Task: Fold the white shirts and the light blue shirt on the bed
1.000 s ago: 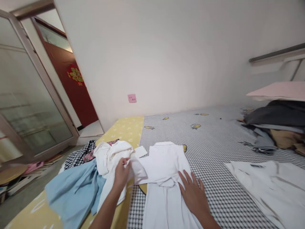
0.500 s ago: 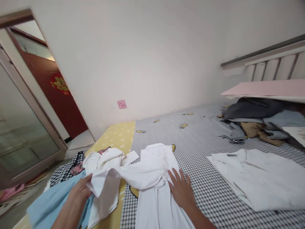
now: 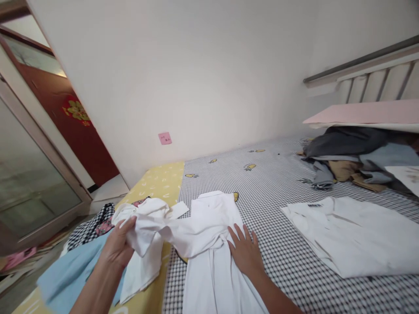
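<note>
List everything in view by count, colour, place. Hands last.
Collared shirt: 1, white, front centre
Loose garment: 1, white, left of shirt
Blue cloth: 1, light blue, near left
Checked cloth: 1, black-and-white, left
Floral cloth: 1, pinkish, beside checked cloth
Flat piece: 1, white, left of shirt
Folded garment: 1, white, right
Clothes heap: count unclear, grey and brown, far right
Printed piece: 1, white, right edge
Pink sheet: 1, pink, above heap
Bed: 1, yellow and checked, under clothes
Wall note: 1, pink, behind bed
Slatted rail: 1, grey and white, upper right
Door: 1, red-brown, upper left
Glass panel: 1, greyish, left edge
Floor clutter: count unclear, mixed, lower left
Left hand: 1, gripping shirt's sleeve
Right hand: 1, flat on shirt
</note>
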`<action>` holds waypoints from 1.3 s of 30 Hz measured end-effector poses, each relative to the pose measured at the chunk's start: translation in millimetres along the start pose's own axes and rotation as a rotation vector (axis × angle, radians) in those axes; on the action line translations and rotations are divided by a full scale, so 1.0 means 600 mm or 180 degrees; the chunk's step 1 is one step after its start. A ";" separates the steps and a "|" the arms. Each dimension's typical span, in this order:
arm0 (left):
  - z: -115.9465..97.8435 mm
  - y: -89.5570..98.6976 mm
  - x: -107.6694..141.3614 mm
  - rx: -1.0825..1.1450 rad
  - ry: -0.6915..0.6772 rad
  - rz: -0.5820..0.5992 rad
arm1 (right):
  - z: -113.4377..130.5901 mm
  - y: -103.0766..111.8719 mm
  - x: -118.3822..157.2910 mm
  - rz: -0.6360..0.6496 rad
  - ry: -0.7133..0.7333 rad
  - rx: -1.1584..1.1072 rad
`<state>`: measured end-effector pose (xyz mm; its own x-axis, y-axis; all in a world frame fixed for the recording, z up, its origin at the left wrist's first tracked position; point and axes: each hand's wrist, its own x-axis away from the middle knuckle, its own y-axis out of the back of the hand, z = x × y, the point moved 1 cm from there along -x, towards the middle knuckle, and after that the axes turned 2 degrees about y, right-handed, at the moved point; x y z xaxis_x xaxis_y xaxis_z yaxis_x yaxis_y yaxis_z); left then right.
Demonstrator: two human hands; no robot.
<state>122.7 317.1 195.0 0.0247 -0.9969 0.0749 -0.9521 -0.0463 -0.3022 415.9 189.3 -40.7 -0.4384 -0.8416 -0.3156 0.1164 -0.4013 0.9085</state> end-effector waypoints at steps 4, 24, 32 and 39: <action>0.029 -0.098 0.105 -0.0556 -0.0050 0.0814 | 0.001 -0.002 0.000 -0.0012 0.0016 0.0053; 0.349 -0.215 0.226 0.0287 0.1519 0.1050 | -0.090 0.052 0.014 -0.0104 -0.1057 -0.3941; 0.365 -0.104 0.314 0.0225 0.1737 0.2377 | -0.146 0.117 0.161 -0.0206 -0.2491 -0.5213; 0.348 -0.064 0.318 0.0425 0.1289 0.1705 | -0.034 0.068 0.221 -0.0430 -0.0399 -0.1513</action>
<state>227.3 115.6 22.5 -0.5800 -0.7832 0.2242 -0.7549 0.4132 -0.5094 380.4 54.1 -51.1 -0.5775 -0.7327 -0.3599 0.4311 -0.6481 0.6277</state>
